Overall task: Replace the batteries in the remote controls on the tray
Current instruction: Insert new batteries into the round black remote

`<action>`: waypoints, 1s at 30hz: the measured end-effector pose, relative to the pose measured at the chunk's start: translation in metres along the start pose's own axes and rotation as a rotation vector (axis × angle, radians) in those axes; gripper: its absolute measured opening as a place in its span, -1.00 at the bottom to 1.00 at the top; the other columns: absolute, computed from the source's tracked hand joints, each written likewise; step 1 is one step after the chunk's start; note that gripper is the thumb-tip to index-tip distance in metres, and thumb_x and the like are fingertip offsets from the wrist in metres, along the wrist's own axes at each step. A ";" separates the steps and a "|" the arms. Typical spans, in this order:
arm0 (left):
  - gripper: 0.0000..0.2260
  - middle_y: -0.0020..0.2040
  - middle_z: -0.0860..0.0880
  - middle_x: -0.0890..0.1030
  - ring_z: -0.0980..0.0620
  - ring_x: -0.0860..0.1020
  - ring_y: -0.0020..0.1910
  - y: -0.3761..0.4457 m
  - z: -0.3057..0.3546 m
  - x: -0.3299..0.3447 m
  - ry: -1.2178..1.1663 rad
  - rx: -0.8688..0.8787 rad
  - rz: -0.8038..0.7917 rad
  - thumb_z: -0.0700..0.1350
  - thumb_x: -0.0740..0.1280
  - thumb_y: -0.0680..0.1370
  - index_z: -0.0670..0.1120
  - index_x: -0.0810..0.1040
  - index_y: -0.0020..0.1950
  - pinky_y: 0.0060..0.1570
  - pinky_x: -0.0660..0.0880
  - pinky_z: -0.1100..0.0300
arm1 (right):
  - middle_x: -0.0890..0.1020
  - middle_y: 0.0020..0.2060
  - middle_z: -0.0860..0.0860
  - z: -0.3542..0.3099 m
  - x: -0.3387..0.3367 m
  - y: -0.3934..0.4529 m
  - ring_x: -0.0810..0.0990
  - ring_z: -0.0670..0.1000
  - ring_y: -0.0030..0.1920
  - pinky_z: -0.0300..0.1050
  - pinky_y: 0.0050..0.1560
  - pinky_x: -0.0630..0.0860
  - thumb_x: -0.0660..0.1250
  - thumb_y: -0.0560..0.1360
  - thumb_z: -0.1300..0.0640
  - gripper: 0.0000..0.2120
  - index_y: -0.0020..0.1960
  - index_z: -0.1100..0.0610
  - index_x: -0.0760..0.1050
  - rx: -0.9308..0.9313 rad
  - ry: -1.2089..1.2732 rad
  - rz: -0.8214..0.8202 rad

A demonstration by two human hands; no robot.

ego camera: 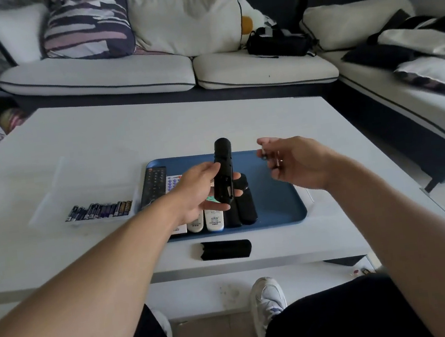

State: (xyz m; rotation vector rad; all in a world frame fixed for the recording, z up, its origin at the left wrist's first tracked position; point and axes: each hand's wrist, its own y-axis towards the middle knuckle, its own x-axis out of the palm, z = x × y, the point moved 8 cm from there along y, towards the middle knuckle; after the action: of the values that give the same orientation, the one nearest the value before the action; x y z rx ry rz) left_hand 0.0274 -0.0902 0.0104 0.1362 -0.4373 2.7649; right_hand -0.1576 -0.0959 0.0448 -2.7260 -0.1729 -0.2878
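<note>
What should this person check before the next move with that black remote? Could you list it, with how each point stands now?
1. Black plastic remote held firmly in left hand: ok.
2. Its battery bay open; black cover lies on white table: ok.
3. Small blurred objects pinched in right hand, probably batteries: cannot tell.
4. Bay empty: cannot tell.
5. Spare batteries beside blue tray: ok.

- The right half of the blue tray (275, 198) lies bare, open to a hand from above.
- Its left half is packed with remotes (214, 219) lying side by side.
- A black battery cover (225, 249) lies on the white table (100, 144) just before the tray.
- A clear box of batteries (100, 210) stands just left of the tray.
</note>
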 end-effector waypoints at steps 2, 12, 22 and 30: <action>-0.73 0.16 -0.13 0.70 -0.15 0.73 -0.05 -0.004 0.000 -0.004 -0.004 -0.010 -0.005 0.00 0.10 0.74 -0.11 0.47 0.29 -0.44 0.57 0.15 | 0.65 -0.14 0.03 0.001 0.024 0.002 0.38 -0.09 -0.39 -0.24 -0.36 0.34 0.30 0.60 0.23 -0.86 0.13 0.10 0.54 0.005 -0.127 -0.043; -0.75 -0.06 -0.12 0.72 -0.21 0.71 -0.10 -0.021 -0.002 -0.032 -0.024 -0.035 0.015 -0.01 0.13 0.73 -0.11 0.53 0.20 -0.24 0.67 -0.06 | 0.56 -0.39 -0.08 0.008 0.081 0.014 0.30 -0.04 -0.42 -0.20 -0.38 0.26 0.51 0.48 0.08 -0.83 0.03 0.09 0.62 -0.199 -0.633 -0.008; -0.67 0.21 -0.28 0.64 -0.29 0.70 -0.01 -0.020 -0.004 -0.038 -0.086 -0.057 -0.030 -0.02 0.09 0.75 -0.19 0.51 0.31 -0.15 0.67 -0.12 | 0.56 -0.37 -0.10 0.006 0.100 0.016 0.46 -0.24 -0.47 -0.47 -0.49 0.30 0.54 0.46 0.10 -0.87 -0.01 0.08 0.68 -0.319 -0.749 0.029; -0.68 0.20 -0.30 0.64 -0.40 0.68 0.01 -0.014 -0.005 -0.040 -0.136 -0.036 -0.021 -0.03 0.11 0.74 -0.16 0.48 0.37 -0.07 0.67 -0.17 | 0.53 -0.36 -0.10 0.008 0.095 0.021 0.41 -0.21 -0.49 -0.39 -0.46 0.28 0.61 0.34 -0.06 -0.76 -0.09 0.03 0.67 -0.298 -0.868 0.088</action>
State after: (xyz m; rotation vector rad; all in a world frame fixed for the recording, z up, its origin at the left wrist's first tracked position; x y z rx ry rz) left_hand 0.0695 -0.0883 0.0044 0.3189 -0.5174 2.7349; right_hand -0.0602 -0.1039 0.0514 -2.9430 -0.2533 0.9808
